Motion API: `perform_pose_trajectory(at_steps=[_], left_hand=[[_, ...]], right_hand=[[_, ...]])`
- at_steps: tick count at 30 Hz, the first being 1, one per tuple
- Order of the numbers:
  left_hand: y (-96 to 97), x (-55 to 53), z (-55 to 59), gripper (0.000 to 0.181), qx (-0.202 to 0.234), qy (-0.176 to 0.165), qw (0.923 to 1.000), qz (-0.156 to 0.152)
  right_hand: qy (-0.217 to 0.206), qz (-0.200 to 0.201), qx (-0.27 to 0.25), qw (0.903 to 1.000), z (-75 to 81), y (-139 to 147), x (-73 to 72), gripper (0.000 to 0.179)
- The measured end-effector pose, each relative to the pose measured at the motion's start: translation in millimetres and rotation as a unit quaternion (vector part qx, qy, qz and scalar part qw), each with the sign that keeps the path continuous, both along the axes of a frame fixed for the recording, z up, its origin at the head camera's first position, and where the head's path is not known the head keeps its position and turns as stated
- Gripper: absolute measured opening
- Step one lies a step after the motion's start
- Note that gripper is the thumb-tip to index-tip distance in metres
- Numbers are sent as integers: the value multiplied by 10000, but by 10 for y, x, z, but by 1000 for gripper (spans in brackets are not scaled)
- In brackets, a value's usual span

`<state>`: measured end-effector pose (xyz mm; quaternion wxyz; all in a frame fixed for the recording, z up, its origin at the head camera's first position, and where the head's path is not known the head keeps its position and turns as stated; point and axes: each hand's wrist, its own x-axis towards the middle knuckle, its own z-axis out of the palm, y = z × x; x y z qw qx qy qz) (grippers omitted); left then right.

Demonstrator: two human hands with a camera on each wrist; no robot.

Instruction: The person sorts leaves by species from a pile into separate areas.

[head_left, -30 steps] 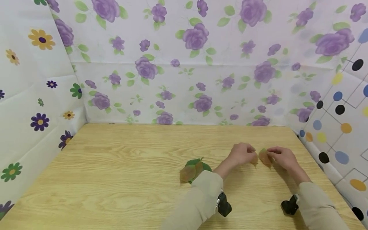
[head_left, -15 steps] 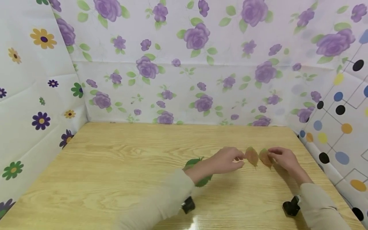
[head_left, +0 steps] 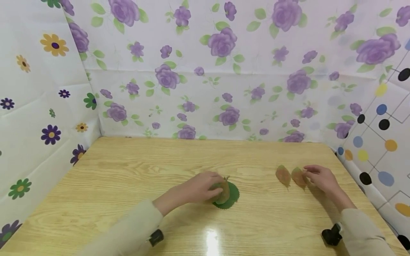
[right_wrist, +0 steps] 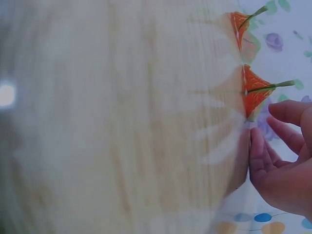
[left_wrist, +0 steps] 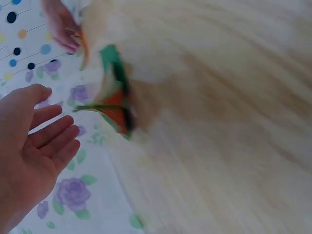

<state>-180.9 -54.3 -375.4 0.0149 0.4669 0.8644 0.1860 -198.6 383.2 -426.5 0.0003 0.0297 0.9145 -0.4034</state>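
Two orange-brown leaves with green tips, a left leaf [head_left: 283, 176] and a right leaf [head_left: 298, 177], lie side by side on the wooden table. My right hand [head_left: 322, 179] rests beside the right leaf, fingertips right at its edge; in the right wrist view thumb and fingers are apart. Farther left is a small pile, with a brownish leaf [head_left: 225, 192] over a dark green toothed leaf [head_left: 234, 196]. My left hand [head_left: 205, 186] reaches over the pile's left side and hides part of it. The left wrist view shows its fingers [left_wrist: 58, 139] loosely extended, holding nothing.
The wooden table [head_left: 144, 163] meets a purple-flowered cloth [head_left: 198, 103] at its back edge. Patterned cloths also line the left and right sides. A black wrist camera [head_left: 332, 235] sits at the right sleeve, another camera [head_left: 156, 237] at the left.
My left hand has let go of the left orange-brown leaf and swung left to the leaf pile. The right hand stays beside the right leaf.
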Motion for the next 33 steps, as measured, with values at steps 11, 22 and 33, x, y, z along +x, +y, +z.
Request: perform_pose_trajectory(at_steps=[11,22,33], left_hand=[[-270,158,-119,60,-927,499,9937,-385],[-349,172,-199,63,-1637,292,9848,-509],[-395,199,-315,67,-1747,327,9827,-522]], right_hand=[[905,639,949,9893,254,-219,27,44],[1446,1458,1011,9734,407,-976,77,34],[959,2414,456,9646,301,-1717,150,32]])
